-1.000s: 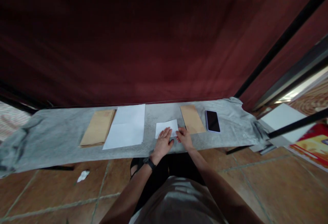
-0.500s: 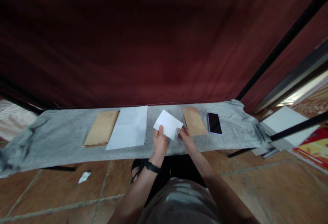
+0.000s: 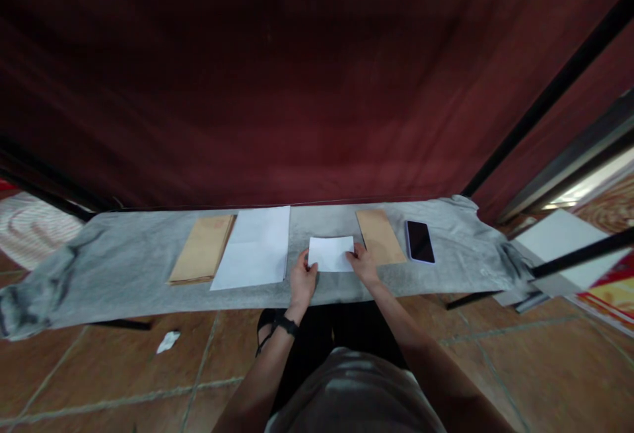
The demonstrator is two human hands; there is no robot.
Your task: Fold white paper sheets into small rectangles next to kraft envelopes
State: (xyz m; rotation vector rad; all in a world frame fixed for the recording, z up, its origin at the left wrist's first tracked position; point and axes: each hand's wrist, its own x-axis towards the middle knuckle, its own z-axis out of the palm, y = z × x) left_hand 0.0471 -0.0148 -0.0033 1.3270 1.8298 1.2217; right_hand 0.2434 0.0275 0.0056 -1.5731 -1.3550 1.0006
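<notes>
A small white folded-looking sheet of paper (image 3: 331, 253) is held level between my two hands, near the front of the cloth-covered table. My left hand (image 3: 302, 277) grips its left edge, thumb on top and fingers beneath. At the right edge, my right hand (image 3: 363, 264) pinches the paper the same way. Just right of that hand lies a brown envelope (image 3: 380, 236). To the left of my hands rests a stack of larger white paper (image 3: 253, 248).
A pile of brown envelopes (image 3: 202, 248) lies left of the white stack. A phone (image 3: 420, 242) sits toward the right on the grey cloth (image 3: 129, 255). Behind the table hangs a dark red curtain (image 3: 277, 109). A white box (image 3: 564, 241) stands at the right.
The white paper has turned from a slant to level with the table edge. My left hand has shifted to its left edge, and my right hand now grips the right edge.
</notes>
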